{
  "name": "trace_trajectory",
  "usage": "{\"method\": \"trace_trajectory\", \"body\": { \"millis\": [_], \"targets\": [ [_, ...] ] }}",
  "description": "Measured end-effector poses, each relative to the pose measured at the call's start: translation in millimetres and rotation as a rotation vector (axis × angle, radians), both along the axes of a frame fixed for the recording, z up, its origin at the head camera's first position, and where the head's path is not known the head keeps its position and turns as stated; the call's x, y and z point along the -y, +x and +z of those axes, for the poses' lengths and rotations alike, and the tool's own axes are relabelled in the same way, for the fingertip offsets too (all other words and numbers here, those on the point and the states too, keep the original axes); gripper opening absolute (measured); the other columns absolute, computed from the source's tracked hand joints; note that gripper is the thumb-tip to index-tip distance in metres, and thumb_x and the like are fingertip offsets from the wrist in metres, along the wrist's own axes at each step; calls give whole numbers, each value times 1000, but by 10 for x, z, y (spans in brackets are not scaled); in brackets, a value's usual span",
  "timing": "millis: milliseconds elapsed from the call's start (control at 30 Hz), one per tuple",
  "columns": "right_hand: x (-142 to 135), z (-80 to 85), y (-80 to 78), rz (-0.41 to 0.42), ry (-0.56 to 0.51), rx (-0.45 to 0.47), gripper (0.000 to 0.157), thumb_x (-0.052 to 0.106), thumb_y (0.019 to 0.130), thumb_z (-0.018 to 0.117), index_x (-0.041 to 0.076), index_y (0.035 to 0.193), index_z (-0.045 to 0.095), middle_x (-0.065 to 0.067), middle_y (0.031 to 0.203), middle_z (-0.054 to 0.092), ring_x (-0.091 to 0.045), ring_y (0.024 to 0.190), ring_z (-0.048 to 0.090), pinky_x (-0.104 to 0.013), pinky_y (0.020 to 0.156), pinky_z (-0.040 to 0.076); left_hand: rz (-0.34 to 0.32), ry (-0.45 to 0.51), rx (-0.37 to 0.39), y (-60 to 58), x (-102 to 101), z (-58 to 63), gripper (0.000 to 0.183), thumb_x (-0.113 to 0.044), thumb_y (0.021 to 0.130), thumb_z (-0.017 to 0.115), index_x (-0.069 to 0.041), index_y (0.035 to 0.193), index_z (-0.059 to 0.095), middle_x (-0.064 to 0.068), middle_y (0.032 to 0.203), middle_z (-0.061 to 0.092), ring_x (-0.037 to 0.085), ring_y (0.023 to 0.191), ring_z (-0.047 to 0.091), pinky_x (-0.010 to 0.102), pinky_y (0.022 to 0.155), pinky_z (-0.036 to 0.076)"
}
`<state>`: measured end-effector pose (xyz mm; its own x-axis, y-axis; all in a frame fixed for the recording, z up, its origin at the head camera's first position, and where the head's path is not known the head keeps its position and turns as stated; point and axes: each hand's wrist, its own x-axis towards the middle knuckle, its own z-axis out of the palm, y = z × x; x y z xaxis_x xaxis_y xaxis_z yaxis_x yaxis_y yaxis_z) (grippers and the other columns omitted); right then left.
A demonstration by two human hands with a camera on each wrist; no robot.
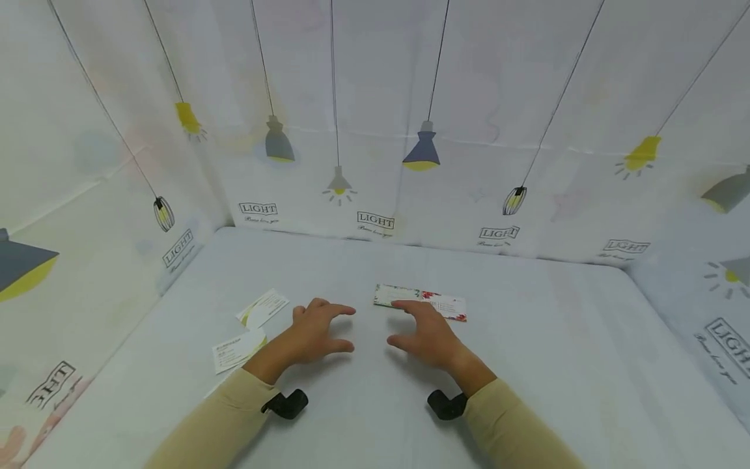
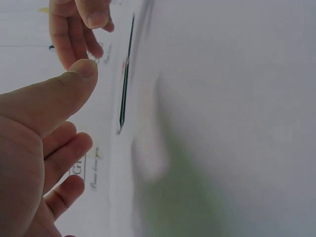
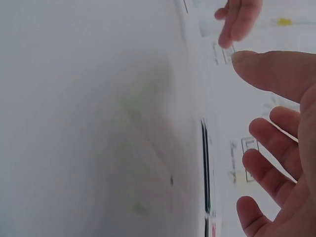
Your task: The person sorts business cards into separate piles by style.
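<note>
My left hand (image 1: 313, 333) hovers over the white table with thumb and fingers spread apart, holding nothing. In the left wrist view its thumb (image 2: 74, 89) points toward the other hand. Facing it, my right hand (image 1: 428, 335) is likewise spread and holds nothing. Just beyond the right hand lie a card with a green leafy border (image 1: 395, 295) and a card with red flowers (image 1: 446, 306), end to end; the right fingers overlap them in the head view. Left of my left hand lie two white business cards with yellow-green curves, an upper card (image 1: 265, 307) and a lower card (image 1: 236, 350).
The table (image 1: 545, 365) is covered in white. Behind it and at both sides hangs a white cloth (image 1: 375, 78) printed with lamps and the word LIGHT. A black wrist mount (image 1: 287, 404) sits on the left sleeve and a similar mount (image 1: 446, 405) on the right.
</note>
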<state>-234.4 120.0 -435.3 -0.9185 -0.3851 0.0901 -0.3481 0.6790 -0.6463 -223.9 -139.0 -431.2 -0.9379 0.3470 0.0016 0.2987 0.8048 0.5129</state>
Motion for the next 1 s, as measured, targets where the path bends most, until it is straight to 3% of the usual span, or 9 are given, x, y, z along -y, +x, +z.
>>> {"method": "trace_trajectory", "body": {
  "millis": [267,633,833,1000],
  "targets": [
    [191,-53,88,98,-22,-39,58,23,86,78,10,139,58,-4,136,58,-27,127,50,-50,104,39,69,7,-31,288,387,-55,58,-33,80,85,-19,133,64,-2,126,61,24,122,44,48,86,25],
    [505,-156,185,211,-80,38,56,26,88,76,9,139,58,-7,134,57,-28,123,52,-50,101,41,240,12,16,573,1002,-133,55,-35,84,81,-19,134,64,13,129,54,32,116,42,50,83,24],
    [601,-179,195,247,-90,57,55,26,89,75,9,138,58,-5,134,58,-25,121,53,-48,101,41,296,15,2,682,1327,-150,59,-35,85,80,-12,136,61,24,130,53,42,124,41,59,87,23],
    [685,-175,208,247,-95,88,55,28,90,74,12,140,57,-3,135,57,-23,121,52,-47,102,41,346,-39,4,732,1555,-140,66,-38,82,81,-9,138,59,27,131,54,45,124,39,60,84,23]
  ]
}}
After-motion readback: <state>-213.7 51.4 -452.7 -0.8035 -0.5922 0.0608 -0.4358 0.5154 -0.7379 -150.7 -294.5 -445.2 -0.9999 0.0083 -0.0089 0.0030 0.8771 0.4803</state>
